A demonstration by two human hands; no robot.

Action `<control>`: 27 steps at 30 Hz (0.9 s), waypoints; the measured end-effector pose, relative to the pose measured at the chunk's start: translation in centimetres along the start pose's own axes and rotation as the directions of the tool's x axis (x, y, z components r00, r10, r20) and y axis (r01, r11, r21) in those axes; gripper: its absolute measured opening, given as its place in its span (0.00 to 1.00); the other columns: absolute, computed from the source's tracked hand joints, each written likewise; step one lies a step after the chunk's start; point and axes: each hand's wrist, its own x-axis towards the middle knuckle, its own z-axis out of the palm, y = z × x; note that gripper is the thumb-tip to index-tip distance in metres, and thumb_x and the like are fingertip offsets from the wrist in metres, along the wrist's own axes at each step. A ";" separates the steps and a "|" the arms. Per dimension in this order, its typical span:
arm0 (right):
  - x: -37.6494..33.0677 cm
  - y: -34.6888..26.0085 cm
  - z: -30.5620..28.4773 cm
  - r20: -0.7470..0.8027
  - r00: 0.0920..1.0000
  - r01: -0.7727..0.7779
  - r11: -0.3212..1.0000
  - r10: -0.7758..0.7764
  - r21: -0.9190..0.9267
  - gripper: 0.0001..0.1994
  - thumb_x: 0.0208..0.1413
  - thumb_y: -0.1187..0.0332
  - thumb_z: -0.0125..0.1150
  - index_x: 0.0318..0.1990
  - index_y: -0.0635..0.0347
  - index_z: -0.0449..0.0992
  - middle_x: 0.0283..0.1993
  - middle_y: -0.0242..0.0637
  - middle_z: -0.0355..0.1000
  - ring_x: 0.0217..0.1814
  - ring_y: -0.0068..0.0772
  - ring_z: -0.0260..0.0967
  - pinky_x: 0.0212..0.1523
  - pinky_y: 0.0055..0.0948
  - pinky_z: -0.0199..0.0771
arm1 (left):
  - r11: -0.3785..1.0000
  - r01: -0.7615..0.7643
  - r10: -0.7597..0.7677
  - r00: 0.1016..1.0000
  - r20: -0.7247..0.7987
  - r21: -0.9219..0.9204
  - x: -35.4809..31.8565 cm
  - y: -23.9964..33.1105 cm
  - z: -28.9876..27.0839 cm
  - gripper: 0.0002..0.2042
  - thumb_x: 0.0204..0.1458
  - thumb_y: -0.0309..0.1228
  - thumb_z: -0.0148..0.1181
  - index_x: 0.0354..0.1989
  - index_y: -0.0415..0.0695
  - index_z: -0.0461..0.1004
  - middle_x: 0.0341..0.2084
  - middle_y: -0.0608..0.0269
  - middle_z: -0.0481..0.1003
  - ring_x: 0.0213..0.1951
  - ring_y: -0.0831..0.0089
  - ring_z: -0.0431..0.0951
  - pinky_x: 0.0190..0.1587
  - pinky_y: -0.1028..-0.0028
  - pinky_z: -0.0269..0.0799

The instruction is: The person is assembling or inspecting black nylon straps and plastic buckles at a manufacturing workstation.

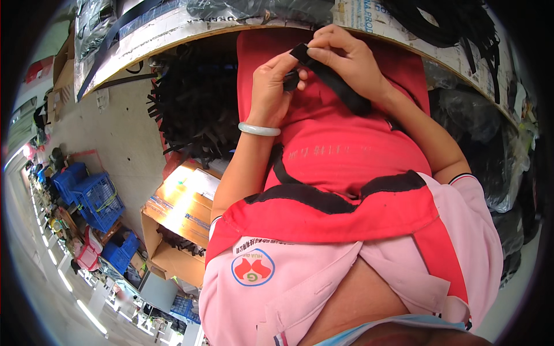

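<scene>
A wide black strap [339, 86] is held up in front of my red apron [346, 144], just short of the table edge. My left hand [270, 89] is closed, its thumb and forefinger pinching the strap near its squared end. A small dark piece [291, 81] also sits in the fingers of that hand; its kind is hard to make out. My right hand [352, 60] pinches the same part of the strap from the other side, thumb on top. From there the strap's lower length hangs in a loop below my right hand. A pale bangle [259, 130] circles my left wrist.
The worktable [225, 32] curves across the top, with more black straps [456, 26] at its right. A large heap of black strips [193, 104] lies at the left under it. An open cardboard box [179, 222] and blue crates [98, 199] stand farther left. Plastic-wrapped goods [479, 127] are at right.
</scene>
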 end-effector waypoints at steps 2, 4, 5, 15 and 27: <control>-0.2 -2.5 0.1 -0.062 0.932 0.339 0.920 -0.357 -0.195 0.07 0.56 0.69 0.62 0.37 0.64 0.75 0.35 0.28 0.68 0.33 0.16 0.64 0.35 0.20 0.66 | 0.995 -0.089 0.089 0.996 0.014 0.040 -0.3 0.5 0.5 0.10 0.55 0.27 0.59 0.41 0.32 0.76 0.26 0.58 0.76 0.23 0.74 0.75 0.21 0.79 0.70; 0.0 -5.2 -0.1 -0.089 0.892 0.426 0.891 -0.443 -0.156 0.08 0.57 0.68 0.61 0.35 0.64 0.74 0.30 0.28 0.67 0.30 0.17 0.63 0.32 0.19 0.64 | 0.986 -0.146 0.145 0.989 0.009 0.085 -0.4 0.7 0.8 0.11 0.55 0.27 0.60 0.41 0.31 0.76 0.27 0.57 0.77 0.22 0.74 0.76 0.21 0.80 0.69; 0.0 -6.3 -0.4 -0.035 0.983 0.176 0.974 -0.182 -0.140 0.08 0.58 0.67 0.61 0.34 0.64 0.74 0.27 0.27 0.67 0.27 0.16 0.62 0.28 0.18 0.62 | 0.966 -0.215 0.216 0.976 0.012 0.146 -0.5 0.8 0.8 0.11 0.55 0.27 0.60 0.41 0.31 0.76 0.27 0.57 0.78 0.22 0.75 0.76 0.21 0.80 0.69; 0.3 -4.4 -1.5 0.212 0.849 -0.491 0.871 0.484 -0.022 0.12 0.56 0.65 0.61 0.23 0.59 0.69 0.14 0.24 0.62 0.14 0.12 0.54 0.15 0.16 0.50 | 0.880 -0.332 0.353 0.936 -0.002 0.339 -0.9 0.2 0.9 0.10 0.54 0.27 0.62 0.41 0.34 0.78 0.26 0.62 0.78 0.20 0.80 0.72 0.19 0.82 0.65; 0.8 -1.9 -1.4 0.144 0.845 -0.535 0.804 0.516 0.258 0.12 0.59 0.60 0.59 0.30 0.59 0.73 0.22 0.27 0.69 0.18 0.14 0.63 0.19 0.14 0.64 | 0.855 -0.260 0.301 0.953 -0.023 0.449 -1.4 0.7 1.3 0.08 0.55 0.23 0.58 0.41 0.35 0.78 0.25 0.66 0.76 0.19 0.84 0.70 0.19 0.83 0.62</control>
